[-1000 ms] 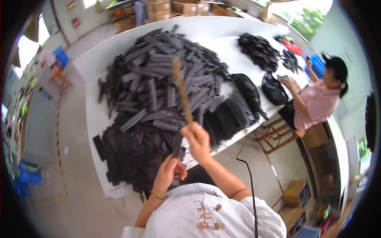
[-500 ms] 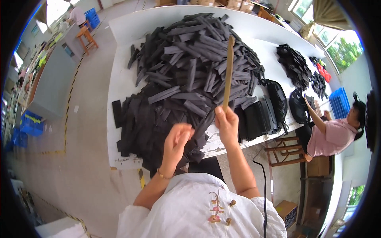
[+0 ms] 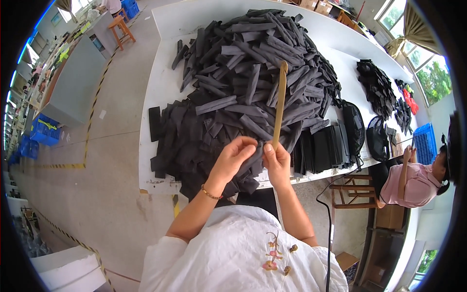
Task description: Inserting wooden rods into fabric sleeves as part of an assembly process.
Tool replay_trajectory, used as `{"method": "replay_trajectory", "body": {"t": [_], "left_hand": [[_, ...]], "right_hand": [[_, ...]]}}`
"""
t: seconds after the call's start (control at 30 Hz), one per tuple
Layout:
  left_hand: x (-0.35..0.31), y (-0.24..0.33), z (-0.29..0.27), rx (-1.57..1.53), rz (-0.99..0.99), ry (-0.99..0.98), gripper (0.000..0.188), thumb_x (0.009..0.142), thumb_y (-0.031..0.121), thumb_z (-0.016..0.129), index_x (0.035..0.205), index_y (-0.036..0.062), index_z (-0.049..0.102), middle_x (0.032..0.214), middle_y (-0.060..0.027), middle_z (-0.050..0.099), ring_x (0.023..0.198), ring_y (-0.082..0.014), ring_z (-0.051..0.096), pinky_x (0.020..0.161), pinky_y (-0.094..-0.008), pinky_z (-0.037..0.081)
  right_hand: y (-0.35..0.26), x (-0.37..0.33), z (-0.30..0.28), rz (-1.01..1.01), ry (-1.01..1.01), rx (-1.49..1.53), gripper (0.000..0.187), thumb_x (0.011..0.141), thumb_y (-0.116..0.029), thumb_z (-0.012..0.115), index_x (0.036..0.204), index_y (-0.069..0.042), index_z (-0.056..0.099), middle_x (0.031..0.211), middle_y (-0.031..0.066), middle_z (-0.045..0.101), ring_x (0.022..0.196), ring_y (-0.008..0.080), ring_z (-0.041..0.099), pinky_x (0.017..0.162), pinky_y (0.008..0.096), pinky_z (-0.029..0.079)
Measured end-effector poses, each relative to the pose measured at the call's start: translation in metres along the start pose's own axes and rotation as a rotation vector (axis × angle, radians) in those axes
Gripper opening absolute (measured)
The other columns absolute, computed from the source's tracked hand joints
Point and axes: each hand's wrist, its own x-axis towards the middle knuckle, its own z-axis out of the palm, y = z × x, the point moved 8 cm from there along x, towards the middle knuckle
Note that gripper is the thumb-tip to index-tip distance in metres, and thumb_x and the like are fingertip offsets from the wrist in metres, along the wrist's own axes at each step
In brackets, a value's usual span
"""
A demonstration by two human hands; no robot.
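In my right hand, closed in front of me, is a thin yellowish-tan stick, standing up away from me with a rounded, slightly bent far tip. My left hand is right beside it, thumb and fingers pinched on a dark grey fabric strip close to the stick's near end. Whether the stick enters the fabric cannot be made out. Beyond both hands rises a big heap of dark grey fabric tubes. Flatter dark fabric pieces spread over the table's near left part.
The white table has a raised back edge. To the right stand a row of black flat pieces and a black mesh bag. A co-worker in pink sits farther right near a blue crate. A black cable hangs beside me.
My left hand has moved right, up to my right hand, and now pinches a fabric strip. The stick's far tip has come down nearer. The whole view has shifted slightly.
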Motion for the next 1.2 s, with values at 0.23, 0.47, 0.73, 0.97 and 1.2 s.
{"method": "replay_trajectory", "body": {"t": [0.23, 0.47, 0.73, 0.97, 1.2], "left_hand": [[-0.009, 0.002, 0.003, 0.074, 0.063, 0.068, 0.017, 0.095, 0.017, 0.062, 0.097, 0.0009, 0.063, 0.082, 0.0048, 0.058, 0.071, -0.0010, 0.049, 0.064, -0.0157, 0.039], [-0.014, -0.014, -0.001, 0.041, 0.081, 0.169, 0.022, 0.099, 0.020, 0.055, 0.093, -0.0001, 0.061, 0.082, 0.0034, 0.056, 0.075, -0.0023, 0.047, 0.066, -0.0173, 0.039], [-0.028, -0.021, 0.016, 0.293, -0.094, -0.070, 0.023, 0.092, 0.023, 0.062, 0.090, 0.0003, 0.060, 0.066, 0.0002, 0.057, 0.057, -0.0060, 0.052, 0.053, -0.0225, 0.042], [-0.052, -0.016, -0.041, 0.342, -0.230, -0.113, 0.018, 0.093, 0.019, 0.061, 0.088, 0.0022, 0.065, 0.064, -0.0029, 0.062, 0.056, -0.0075, 0.056, 0.052, -0.0224, 0.044], [-0.035, 0.082, -0.305, 0.653, 0.311, 0.982, 0.022, 0.087, 0.023, 0.066, 0.094, 0.0023, 0.066, 0.073, -0.0053, 0.064, 0.064, -0.0129, 0.058, 0.059, -0.0264, 0.047]], "right_hand": [[-0.017, -0.009, 0.002, -0.175, 0.109, -0.189, 0.013, 0.092, -0.013, 0.066, 0.092, -0.003, 0.058, 0.070, -0.0066, 0.047, 0.061, 0.0017, 0.037, 0.055, 0.0177, 0.031], [0.006, -0.011, 0.014, 0.080, -0.091, 0.476, 0.009, 0.096, -0.017, 0.060, 0.095, -0.009, 0.057, 0.067, -0.0070, 0.044, 0.049, 0.0015, 0.032, 0.044, 0.0185, 0.023], [0.020, -0.008, 0.002, 0.021, 0.133, 0.239, 0.013, 0.097, -0.021, 0.058, 0.093, -0.009, 0.058, 0.067, -0.0058, 0.049, 0.052, 0.0028, 0.042, 0.043, 0.0201, 0.031], [-0.064, 0.073, 0.022, -0.151, 0.121, -0.021, 0.018, 0.098, -0.026, 0.056, 0.089, -0.010, 0.056, 0.060, -0.0048, 0.045, 0.043, 0.0027, 0.034, 0.040, 0.0195, 0.023], [-0.218, 0.246, 0.010, -0.561, 0.154, 0.181, 0.021, 0.097, -0.022, 0.056, 0.103, -0.002, 0.058, 0.096, 0.0146, 0.069, 0.043, 0.0029, 0.032, 0.038, 0.0201, 0.024]]}}
